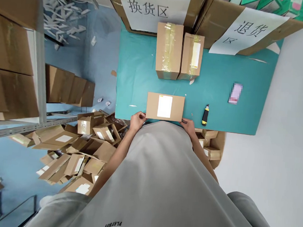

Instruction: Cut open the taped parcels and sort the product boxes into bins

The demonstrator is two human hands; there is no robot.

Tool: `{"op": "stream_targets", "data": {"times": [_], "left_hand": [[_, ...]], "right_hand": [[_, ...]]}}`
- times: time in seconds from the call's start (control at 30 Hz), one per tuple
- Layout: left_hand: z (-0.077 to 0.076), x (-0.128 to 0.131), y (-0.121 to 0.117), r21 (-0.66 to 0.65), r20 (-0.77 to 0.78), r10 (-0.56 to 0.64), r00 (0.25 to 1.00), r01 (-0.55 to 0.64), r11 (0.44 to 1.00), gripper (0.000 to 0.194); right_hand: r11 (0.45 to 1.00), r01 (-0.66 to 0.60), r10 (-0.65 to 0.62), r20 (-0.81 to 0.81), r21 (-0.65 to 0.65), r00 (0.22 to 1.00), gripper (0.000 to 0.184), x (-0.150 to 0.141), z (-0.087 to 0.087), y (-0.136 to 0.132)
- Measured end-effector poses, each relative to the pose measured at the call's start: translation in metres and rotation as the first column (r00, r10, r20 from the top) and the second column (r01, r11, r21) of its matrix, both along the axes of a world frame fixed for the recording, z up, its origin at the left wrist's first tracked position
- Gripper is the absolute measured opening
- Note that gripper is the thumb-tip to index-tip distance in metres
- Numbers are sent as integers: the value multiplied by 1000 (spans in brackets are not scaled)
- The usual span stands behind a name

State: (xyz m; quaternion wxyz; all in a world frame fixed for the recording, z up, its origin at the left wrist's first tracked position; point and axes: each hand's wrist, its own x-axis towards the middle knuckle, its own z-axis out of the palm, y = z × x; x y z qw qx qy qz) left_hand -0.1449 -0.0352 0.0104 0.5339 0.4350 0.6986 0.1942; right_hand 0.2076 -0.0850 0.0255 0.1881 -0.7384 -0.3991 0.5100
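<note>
Left hand: fingers bent inward, tips drawn near one another at the near left corner of the box. Right hand: also curled, fingertips at the near right corner. Both hands appear to touch the box; cannot tell whether either pinches it, the contact being too small to read.

Box lies flat at the near edge of the green table, between the hands, long side toward the person, white label up. Right of the right hand, near it: cutter, black and yellow, lying lengthwise away from the person. Farther right and back: a pixelated item. Beyond the box, apart from it: two taped boxes side by side. Behind these: two large cartons bearing paper signs. Floor, left: heap of opened boxes.
</note>
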Motion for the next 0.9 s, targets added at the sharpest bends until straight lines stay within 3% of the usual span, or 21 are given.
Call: {"op": "stream_targets", "data": {"times": [0.13, 0.33, 0.5, 0.6, 0.7, 0.8, 0.9], "left_hand": [[9, -1, 10, 14, 27, 56, 998, -56, 998, 23], [28, -1, 35, 209, 197, 126, 972, -167, 964, 36], [8, 2, 47, 177, 326, 109, 939, -174, 969, 46], [-10, 1, 37, 114, 308, 65, 949, -105, 988, 56], [-18, -4, 21, 102, 188, -76, 979, 57, 993, 69], [-13, -12, 13, 150, 143, -198, 970, 176, 973, 69], [-3, -18, 21, 165, 157, -213, 964, 187, 968, 65]], "right_hand": [[996, -58, 59, -10, 61, 998, 27, 2, 10, 5], [967, 0, -5, 21, 253, 1000, 54, 13, 26, 17], [961, -13, 10, 11, 278, 1000, 64, 18, 8, 26], [980, -14, 19, -23, 199, 1000, 63, 16, -10, 19], [992, -47, 56, -73, 120, 996, 76, 12, -17, 4], [988, -55, 76, -140, 142, 987, 90, 11, -11, -4], [976, -68, 94, -120, 208, 988, 83, 14, -1, 5]]}}
